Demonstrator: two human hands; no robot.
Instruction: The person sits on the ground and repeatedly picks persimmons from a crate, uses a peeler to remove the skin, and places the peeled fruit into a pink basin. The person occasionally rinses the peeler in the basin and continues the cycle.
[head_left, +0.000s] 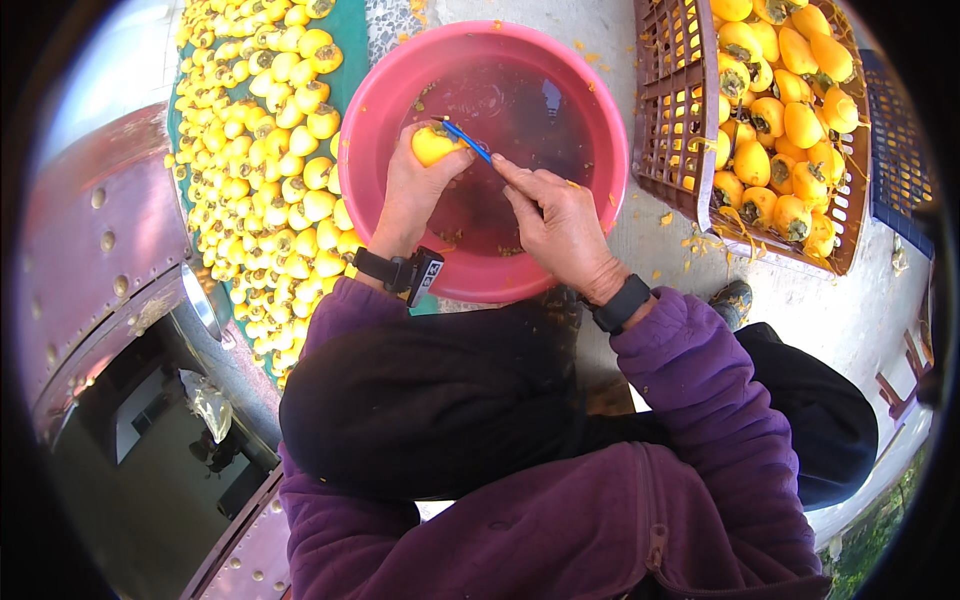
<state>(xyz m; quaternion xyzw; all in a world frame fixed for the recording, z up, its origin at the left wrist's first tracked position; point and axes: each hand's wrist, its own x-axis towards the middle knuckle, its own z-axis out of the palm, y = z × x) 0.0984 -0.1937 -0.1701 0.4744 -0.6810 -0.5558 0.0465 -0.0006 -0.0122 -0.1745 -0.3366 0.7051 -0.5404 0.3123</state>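
Over a pink plastic basin (607, 135) that holds dark liquid with small scraps in it, my left hand (415, 187) grips a yellow persimmon (433, 147), its stem end turned up and away. My right hand (559, 214) is closed around a slim blue-handled tool (471, 139), seemingly a peeler or small knife. The far end of this tool lies at the persimmon's leafy calyx. Whether its edge cuts into the fruit cannot be told.
Left of the basin, many persimmons (262, 172) cover a green cloth (351, 71). A brown plastic crate (705, 112) full of persimmons stands right, beside a dark blue crate (900, 150). Peel scraps (697, 244) litter the concrete floor. My knees are below the basin.
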